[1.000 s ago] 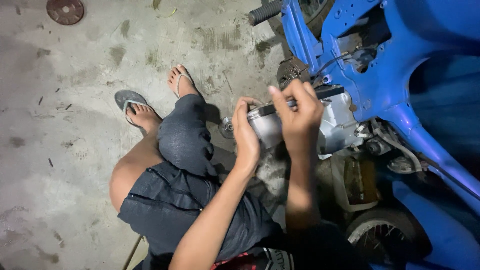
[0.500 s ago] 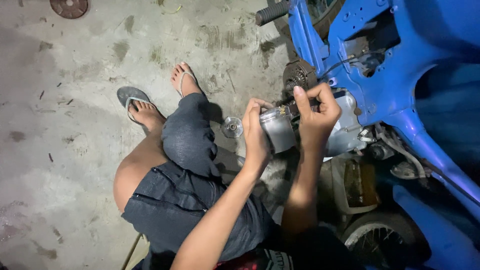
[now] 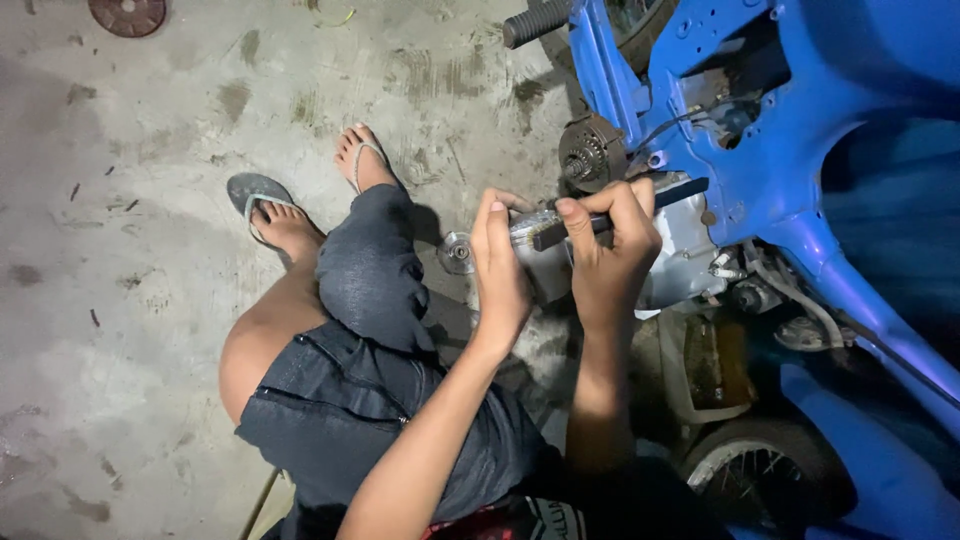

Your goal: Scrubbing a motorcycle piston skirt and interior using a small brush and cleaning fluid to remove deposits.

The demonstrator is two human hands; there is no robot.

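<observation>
From the head view I look straight down at my own lap: I am squatting on a stained concrete floor (image 3: 150,150) beside a blue motorcycle frame (image 3: 760,170), my feet in flip-flops.

My right hand (image 3: 610,250) is curled tight around a dark tool handle (image 3: 640,208) that lies nearly level and points toward the frame; its working end is hidden, so I cannot say whether it is a driver or a wrench. My left hand (image 3: 500,270) is wrapped partly around the near side of a silver engine cover (image 3: 680,265), fingers bent over its top edge, steadying it more than clamping it.

The cover sits against the engine just below the frame, touching both hands. I judge it to be cast metal: stiff, fairly heavy for its bulk, and probably oily, so slippery under bare fingers. Its outer rim looks the safest place to hold, away from the toothed sprocket (image 3: 590,155) just above and the hoses on the far side.

A small round metal disc (image 3: 457,252) lies on the floor by my left knee. A spoked wheel (image 3: 760,480) shows at the bottom right, and a rusty round disc (image 3: 127,14) lies well apart in the far corner.
</observation>
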